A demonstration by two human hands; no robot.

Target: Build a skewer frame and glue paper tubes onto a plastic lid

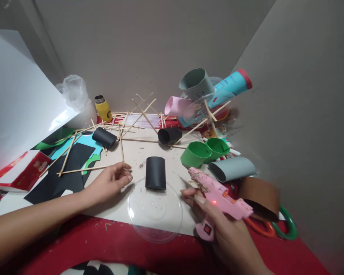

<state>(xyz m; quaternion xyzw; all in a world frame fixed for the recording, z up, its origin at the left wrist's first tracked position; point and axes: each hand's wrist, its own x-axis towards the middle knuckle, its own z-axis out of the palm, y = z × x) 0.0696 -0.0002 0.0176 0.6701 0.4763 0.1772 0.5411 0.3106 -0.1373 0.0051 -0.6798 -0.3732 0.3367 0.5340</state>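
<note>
My right hand is wrapped round a pink hot glue gun, whose nozzle points up and left and whose small orange light is lit. With fingers loosely bent and apart, my left hand rests by the end of a wooden stick, gripping nothing that I can see. Between the hands, a black paper tube stands over the rear part of a clear round plastic lid. The lid overlaps the white board's front edge. Two green paper tubes are just beyond the glue gun's nozzle.
Behind lie joined stick frames and two more black tubes. A yellow bottle stands at the back. Grey and brown tubes and scissors are right; a red-and-white box and black paper lie left.
</note>
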